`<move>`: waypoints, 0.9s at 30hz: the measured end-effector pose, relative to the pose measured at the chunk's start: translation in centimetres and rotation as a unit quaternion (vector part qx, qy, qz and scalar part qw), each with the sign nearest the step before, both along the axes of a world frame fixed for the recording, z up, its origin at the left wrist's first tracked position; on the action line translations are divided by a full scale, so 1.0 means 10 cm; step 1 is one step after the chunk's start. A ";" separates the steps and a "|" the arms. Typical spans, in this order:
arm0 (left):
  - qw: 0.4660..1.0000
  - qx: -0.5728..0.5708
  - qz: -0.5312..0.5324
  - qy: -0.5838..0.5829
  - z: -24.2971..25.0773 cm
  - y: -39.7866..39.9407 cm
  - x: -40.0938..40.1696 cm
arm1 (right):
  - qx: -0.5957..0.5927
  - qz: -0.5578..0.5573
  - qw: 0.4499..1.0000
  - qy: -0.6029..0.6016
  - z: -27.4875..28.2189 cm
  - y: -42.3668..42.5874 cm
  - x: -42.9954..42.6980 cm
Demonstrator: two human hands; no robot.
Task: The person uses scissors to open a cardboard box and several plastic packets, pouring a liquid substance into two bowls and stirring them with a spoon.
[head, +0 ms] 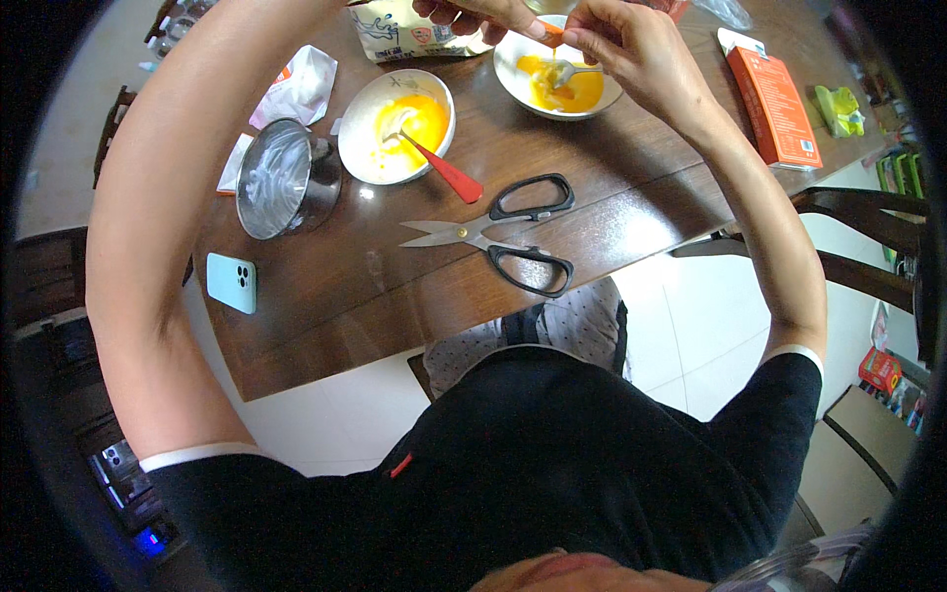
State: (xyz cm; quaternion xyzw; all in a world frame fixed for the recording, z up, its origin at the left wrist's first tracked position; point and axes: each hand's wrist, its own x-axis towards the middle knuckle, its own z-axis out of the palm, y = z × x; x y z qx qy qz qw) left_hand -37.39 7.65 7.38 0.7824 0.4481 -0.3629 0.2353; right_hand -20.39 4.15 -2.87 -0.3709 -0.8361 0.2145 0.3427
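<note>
Above a white bowl (510, 78), my left hand (481, 15) and my right hand (636, 55) meet on a small orange item (551, 35), perhaps a sachet or an eggshell piece; fingers partly hide it. A thin orange-yellow strand hangs below it, into the yellow liquid (581, 92). A metal spoon (564, 72) rests in that bowl. Left of it stands a second white bowl (355, 148) with yellow liquid and whitish matter, and a red-handled spoon (447, 170) leans out over its rim. Scissors (462, 232) with black handles lie on the table, blades slightly apart.
A metal cup (274, 181) with white residue inside stands at left, near a torn white packet (303, 85) and a light-blue phone (232, 283). A printed bag (414, 33) is at the back. Rightward are an orange box (773, 107) and a yellow-green packet (840, 111).
</note>
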 end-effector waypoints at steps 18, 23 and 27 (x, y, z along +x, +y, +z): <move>0.985 0.068 -0.066 0.142 0.34 -0.14 0.33 | -0.024 -0.017 0.998 -0.049 -0.04 0.09 -0.09; 0.979 0.070 -0.076 0.175 0.29 -0.07 0.37 | -0.016 -0.001 0.999 -0.050 0.01 0.04 -0.05; 0.975 0.074 -0.082 0.192 0.28 -0.11 0.38 | -0.015 -0.005 0.998 -0.060 0.00 0.05 -0.04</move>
